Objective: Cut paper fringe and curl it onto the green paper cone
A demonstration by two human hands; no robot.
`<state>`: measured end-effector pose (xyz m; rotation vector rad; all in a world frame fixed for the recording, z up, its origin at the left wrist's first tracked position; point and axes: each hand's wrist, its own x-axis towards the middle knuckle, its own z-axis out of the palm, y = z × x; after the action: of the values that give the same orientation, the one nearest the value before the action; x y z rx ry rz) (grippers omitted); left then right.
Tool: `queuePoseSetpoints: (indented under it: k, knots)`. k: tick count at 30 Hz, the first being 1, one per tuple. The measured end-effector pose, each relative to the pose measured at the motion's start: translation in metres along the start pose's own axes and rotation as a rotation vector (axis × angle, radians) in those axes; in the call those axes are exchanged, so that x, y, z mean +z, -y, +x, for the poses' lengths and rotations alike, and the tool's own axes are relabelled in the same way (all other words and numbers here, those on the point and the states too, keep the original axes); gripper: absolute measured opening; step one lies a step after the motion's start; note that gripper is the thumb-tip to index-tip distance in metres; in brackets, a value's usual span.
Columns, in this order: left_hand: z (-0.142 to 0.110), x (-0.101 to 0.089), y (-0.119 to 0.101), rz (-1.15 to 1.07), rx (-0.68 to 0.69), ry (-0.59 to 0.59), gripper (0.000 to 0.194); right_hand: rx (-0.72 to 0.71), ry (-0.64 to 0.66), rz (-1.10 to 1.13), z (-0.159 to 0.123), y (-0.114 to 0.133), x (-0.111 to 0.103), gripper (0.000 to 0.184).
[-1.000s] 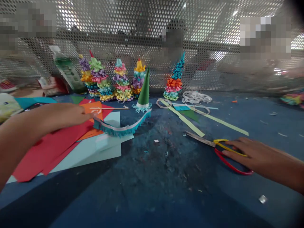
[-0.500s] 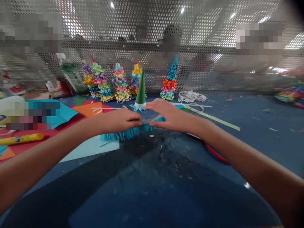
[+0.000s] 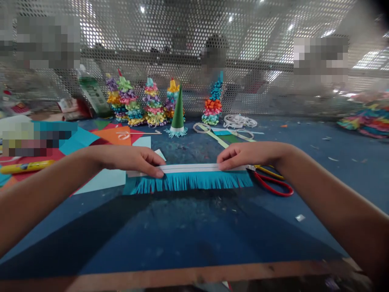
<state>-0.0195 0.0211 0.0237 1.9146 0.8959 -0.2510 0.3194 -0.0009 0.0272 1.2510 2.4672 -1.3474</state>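
Your left hand (image 3: 130,157) and right hand (image 3: 243,154) both grip the turquoise fringed strip (image 3: 188,181), thumbs and fingers closed on its white band (image 3: 191,168), with a span of strip stretched nearly straight between them. The strip is on your side of the green cone (image 3: 178,113), well apart from it, over the worktop (image 3: 182,231); whether its underside touches the surface, you cannot tell. It looks like thin paper, so expect it to feel very light and limp, ready to sag or twist if held at one end alone. The cut fringe is the fragile part and likely creases or tears easily, while the white band seems the steadier place to hold, pinched lightly near both ends, as a hard pull could rip it. Its long axis runs left to right, crosswise in front of the green cone, with the band along the edge toward the cone and the fringe pointing away from the cone, toward you. Nearer you than the cone and to its right, the scissors (image 3: 281,194) lie by the strip's right end, partly hidden by your right hand and forearm. Left of the cone and nearer you, a pale blue sheet (image 3: 103,180) lies beside the strip's left end.
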Motion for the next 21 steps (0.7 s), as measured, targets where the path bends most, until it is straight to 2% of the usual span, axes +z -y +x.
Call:
queuePoseSetpoints:
  k: [4,9,11,15,18,21]
  knots:
    - [0.003,0.008,0.017,-0.195,-0.026,0.036,0.025,0.049,0.021,0.033,0.001,-0.020,0.008,0.031]
    - [0.003,0.017,0.040,-0.251,-0.104,0.035,0.037,0.101,-0.025,-0.095,0.002,-0.043,0.001,0.036]
    - [0.002,0.023,0.046,-0.228,-0.104,-0.037,0.036,0.127,-0.055,-0.169,0.006,-0.047,-0.006,0.037]
    - [0.007,0.040,0.046,-0.169,-0.093,-0.254,0.028,0.171,-0.175,-0.339,0.024,-0.049,-0.027,0.032]
    - [0.017,0.046,0.043,-0.174,-0.123,-0.396,0.027,0.224,-0.383,-0.465,0.036,-0.050,-0.046,0.029]
    - [0.027,0.043,0.045,-0.211,-0.142,-0.520,0.023,0.336,-0.602,-0.563,0.027,-0.056,-0.054,0.032]
